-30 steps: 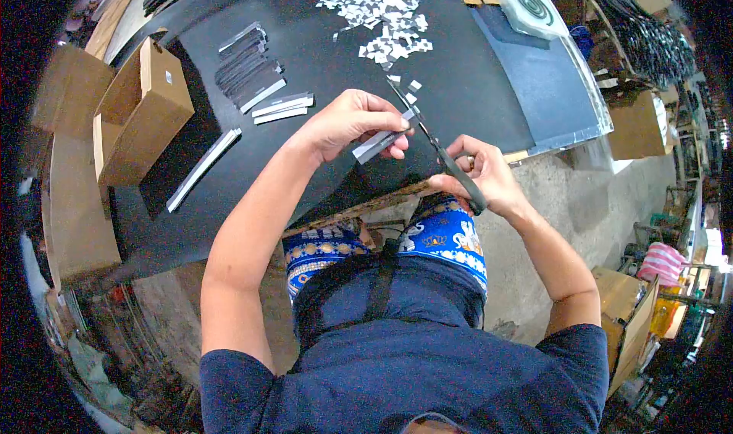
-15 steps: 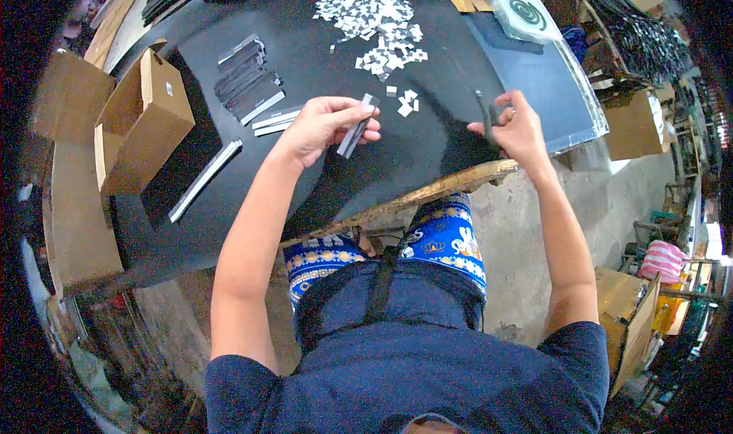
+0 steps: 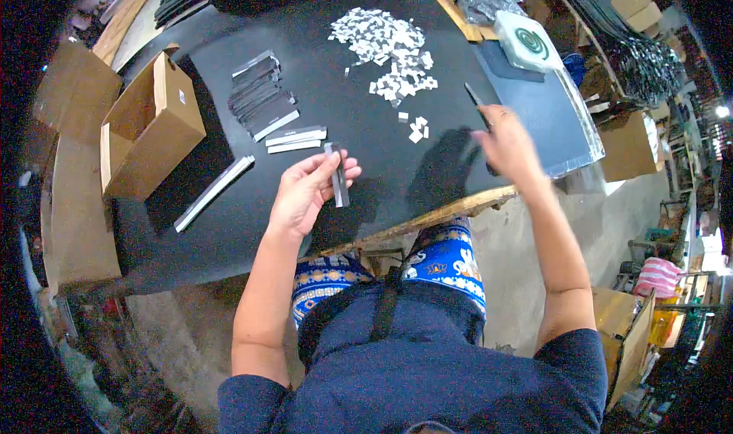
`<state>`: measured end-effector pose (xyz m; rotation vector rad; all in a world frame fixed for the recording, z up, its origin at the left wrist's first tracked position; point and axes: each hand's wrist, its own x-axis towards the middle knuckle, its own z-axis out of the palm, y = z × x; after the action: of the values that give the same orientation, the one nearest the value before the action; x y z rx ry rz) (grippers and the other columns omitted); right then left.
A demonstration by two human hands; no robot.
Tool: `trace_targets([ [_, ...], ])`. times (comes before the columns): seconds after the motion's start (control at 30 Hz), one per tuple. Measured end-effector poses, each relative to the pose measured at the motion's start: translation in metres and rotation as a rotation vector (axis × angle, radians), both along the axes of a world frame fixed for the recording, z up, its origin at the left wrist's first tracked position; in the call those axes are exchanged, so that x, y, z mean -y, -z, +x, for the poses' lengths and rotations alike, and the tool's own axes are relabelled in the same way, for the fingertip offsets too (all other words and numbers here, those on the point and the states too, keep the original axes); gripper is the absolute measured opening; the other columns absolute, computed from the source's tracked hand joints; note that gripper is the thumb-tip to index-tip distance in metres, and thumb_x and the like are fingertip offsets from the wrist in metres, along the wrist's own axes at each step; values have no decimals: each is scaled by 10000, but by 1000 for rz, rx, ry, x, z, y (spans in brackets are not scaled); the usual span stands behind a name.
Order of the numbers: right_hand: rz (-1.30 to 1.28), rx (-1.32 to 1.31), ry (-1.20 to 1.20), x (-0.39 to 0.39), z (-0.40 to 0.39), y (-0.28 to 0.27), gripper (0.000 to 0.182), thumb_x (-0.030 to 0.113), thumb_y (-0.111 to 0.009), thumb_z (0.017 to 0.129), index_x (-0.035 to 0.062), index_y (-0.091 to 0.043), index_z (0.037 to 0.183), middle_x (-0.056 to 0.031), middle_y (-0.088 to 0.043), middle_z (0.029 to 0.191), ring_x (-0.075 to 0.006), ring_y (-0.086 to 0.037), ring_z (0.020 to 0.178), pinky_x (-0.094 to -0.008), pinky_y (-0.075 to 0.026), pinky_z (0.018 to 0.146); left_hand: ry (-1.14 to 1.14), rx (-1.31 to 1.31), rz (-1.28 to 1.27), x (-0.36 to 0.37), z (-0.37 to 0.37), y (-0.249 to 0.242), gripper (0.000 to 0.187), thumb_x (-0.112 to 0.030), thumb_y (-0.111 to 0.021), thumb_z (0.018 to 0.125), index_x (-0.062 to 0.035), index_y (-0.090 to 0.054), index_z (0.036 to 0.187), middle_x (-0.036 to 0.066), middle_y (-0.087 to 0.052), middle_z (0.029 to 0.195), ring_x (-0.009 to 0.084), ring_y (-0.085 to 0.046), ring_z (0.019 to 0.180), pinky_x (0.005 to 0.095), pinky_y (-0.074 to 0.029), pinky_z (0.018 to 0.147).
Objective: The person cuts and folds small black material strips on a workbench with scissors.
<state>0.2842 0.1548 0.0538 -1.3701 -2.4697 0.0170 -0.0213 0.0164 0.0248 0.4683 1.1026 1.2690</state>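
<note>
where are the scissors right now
In the head view, the scissors are right of centre at the right hand, their tip between the small pieces and the blue sheet.

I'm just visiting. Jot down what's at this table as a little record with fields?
Left hand: pinching a short strip, perhaps several together
Right hand: at the scissors; blurred, grip unclear
Table: black top
Loose pieces: small, pale and dark, heaped beyond the hands
Other strips: lying beyond the left hand
Cardboard box: open, at the left
</note>
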Motion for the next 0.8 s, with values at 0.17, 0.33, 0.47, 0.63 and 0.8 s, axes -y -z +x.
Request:
trace_targets([
  [0.17, -24, -51, -133, 44, -53, 49, 880, 509, -576, 852, -99, -241, 1394, -344, -254, 1425, -473, -206, 1355, -545, -207, 1092, -98, 69, 37, 15, -6, 1, 246, -167, -588, 922, 15, -600, 1088, 135, -665, 1027, 219, -668, 932, 298, -561, 784],
  [0.33, 158, -22, 0, -10, -96, 76, 977, 665, -429, 847, -146, -257, 1363, -340, -271, 1421, -469, -220, 1350, -577, -204, 1074, -147, 184, 6, 21, -1, 1, 243, -175, -590, 920, 1, -609, 1086, 127, -669, 1025, 212, -667, 933, 298, -567, 788],
  [0.47, 275, -50, 104, -69, -128, 92, 971, 685, -418, 838, -123, -286, 1361, -323, -290, 1418, -478, -220, 1344, -642, -155, 1054, -151, 202, 3, 16, 8, 1, 242, -175, -598, 916, -1, -609, 1083, 125, -670, 1020, 205, -666, 925, 293, -561, 780],
  [0.63, 530, -263, -10, -60, -154, 60, 593, 418, -603, 866, -34, -516, 1240, -266, -476, 1295, -408, -410, 1258, -565, -300, 1020, -220, 139, 6, 8, 12, -3, 247, -192, -621, 904, -8, -612, 1069, 107, -676, 986, 184, -668, 888, 286, -547, 770],
  [0.8, -482, -713, -235, 47, -151, 8, 224, 213, -783, 736, 20, -695, 810, -87, -675, 775, -151, -635, 685, -278, -509, 638, -316, 62, 40, 6, 8, 0, 184, -164, -659, 878, -36, -640, 1009, 91, -686, 968, 138, -661, 852, 261, -529, 711],
])
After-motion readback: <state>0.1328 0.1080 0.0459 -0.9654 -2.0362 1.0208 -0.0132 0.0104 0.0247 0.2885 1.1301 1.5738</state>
